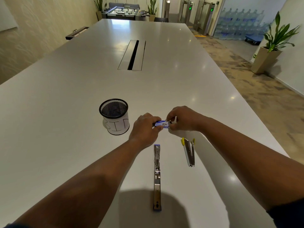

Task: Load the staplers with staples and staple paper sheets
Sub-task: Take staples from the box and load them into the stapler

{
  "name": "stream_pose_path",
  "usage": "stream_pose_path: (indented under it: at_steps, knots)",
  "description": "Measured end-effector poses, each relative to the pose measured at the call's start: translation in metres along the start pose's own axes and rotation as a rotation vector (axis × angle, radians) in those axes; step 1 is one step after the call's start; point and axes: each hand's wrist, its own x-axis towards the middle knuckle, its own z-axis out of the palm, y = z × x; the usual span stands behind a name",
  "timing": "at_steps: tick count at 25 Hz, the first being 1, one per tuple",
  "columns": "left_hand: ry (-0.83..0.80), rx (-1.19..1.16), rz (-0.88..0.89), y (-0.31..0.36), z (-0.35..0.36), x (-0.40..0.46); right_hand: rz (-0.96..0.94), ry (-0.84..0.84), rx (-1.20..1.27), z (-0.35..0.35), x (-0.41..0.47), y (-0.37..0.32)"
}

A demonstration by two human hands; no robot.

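Observation:
A small blue and white staple box [162, 124] is held just above the white table [65, 104]. My left hand [144, 129] grips its left end. My right hand [182, 120] pinches its right end, where a bit of metal shows at the box's mouth. Nearer to me lies a long metal stapler with blue ends [157, 176], swung fully open and flat. To its right lies a smaller stapler with yellow tips [189, 152], partly open in a V. No paper sheets are in view.
A black mesh cup [114, 116] wrapped in white paper marked "BIN" stands left of my hands. A cable slot [132, 55] runs down the table's middle. The table's right edge drops to carpet, with a potted plant [274, 46] beyond.

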Motion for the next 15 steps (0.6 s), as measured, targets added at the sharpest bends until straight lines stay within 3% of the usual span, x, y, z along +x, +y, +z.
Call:
stream_pose_path:
  at_steps: [9, 15]
  knots:
    - [0.007, -0.002, 0.008, 0.0, 0.0, -0.001, 0.058, 0.112, 0.243, -0.006, -0.005, 0.009]
    - [0.004, -0.009, 0.009, 0.0, -0.001, -0.001, -0.022, -0.138, 0.03, 0.009, -0.02, -0.017]
